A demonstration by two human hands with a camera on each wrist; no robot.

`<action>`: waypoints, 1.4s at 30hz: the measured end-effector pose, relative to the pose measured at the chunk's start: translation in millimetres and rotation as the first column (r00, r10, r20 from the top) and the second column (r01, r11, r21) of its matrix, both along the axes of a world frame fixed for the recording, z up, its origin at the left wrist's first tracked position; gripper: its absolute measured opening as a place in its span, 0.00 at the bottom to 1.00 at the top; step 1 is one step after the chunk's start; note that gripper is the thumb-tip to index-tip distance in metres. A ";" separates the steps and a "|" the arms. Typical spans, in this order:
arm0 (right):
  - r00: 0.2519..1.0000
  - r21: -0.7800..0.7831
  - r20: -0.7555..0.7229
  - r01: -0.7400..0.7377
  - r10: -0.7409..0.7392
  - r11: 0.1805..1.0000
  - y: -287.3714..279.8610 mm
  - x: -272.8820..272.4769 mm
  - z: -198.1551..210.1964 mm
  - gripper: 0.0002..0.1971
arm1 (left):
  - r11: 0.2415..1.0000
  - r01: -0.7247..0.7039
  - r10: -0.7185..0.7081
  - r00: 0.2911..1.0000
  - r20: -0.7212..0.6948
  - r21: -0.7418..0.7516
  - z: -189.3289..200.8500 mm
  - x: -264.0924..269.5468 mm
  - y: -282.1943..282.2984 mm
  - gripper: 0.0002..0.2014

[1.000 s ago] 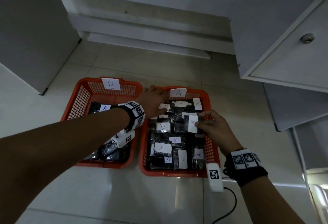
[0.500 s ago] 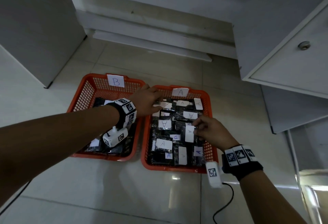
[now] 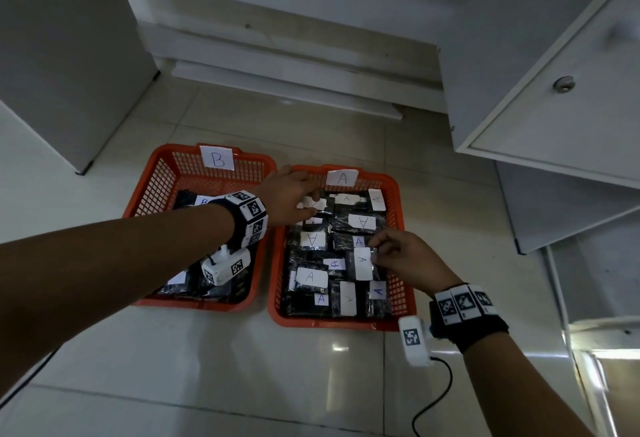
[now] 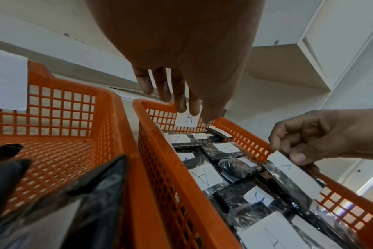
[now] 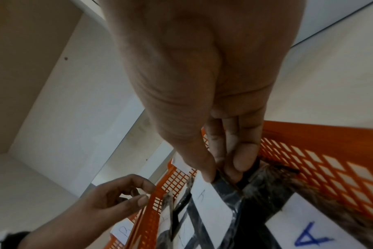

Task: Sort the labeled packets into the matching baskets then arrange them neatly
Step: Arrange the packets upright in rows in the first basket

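**Two hands over the A basket**

Pale glossy floor tiles (image 3: 221, 360) are carrying two orange baskets side by side, with white cabinets (image 3: 571, 118) standing around them. On the person's left is sitting the B basket (image 3: 162, 180), showing a paper tag marked B on its far wall and holding a few black packets. Just beside it, on the right, is sitting the A basket (image 3: 398, 263), tagged A and packed with black packets wearing white A labels.

Reaching across to the far left corner of the A basket is the left hand (image 3: 289, 199). Its fingers (image 4: 179, 94) are hanging loosely extended above the packets there, and whether they are touching the packet below I cannot tell; it is gripping nothing.

Over the right side of the same basket, the right hand (image 3: 403, 258) is pinching the far end of a labeled packet (image 3: 362, 263) between thumb and fingertips (image 5: 244, 158). That packet is tilting up slightly among the others inside the A basket.
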State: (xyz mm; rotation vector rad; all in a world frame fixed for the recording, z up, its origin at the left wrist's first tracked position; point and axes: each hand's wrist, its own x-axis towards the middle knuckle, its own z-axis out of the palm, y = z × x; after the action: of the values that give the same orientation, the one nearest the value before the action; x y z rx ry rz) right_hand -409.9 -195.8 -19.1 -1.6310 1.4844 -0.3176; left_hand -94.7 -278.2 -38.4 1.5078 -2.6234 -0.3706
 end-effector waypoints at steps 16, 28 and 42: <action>0.974 -0.089 -0.220 -0.084 0.063 0.992 -0.1 9.8 -17.5 0.10 | 0.999 -0.034 0.034 0.999 0.007 -0.016 1.2 4.7 4.2 0.16; 0.817 -0.061 -0.428 -0.453 0.387 0.889 2.8 9.7 -25.2 0.32 | 1.000 -0.019 0.019 1.000 -0.009 -0.005 8.3 0.6 7.4 0.15; 0.834 -0.177 -0.388 -0.485 0.392 0.857 -41.5 61.8 26.7 0.09 | 0.995 -0.038 0.046 0.995 0.086 -0.090 59.3 22.0 17.2 0.14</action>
State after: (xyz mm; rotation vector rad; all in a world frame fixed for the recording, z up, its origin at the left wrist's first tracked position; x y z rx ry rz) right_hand -348.1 -237.3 7.6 -2.2866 1.2841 0.0343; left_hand -72.7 -261.0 20.9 1.5833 -2.6305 -0.1859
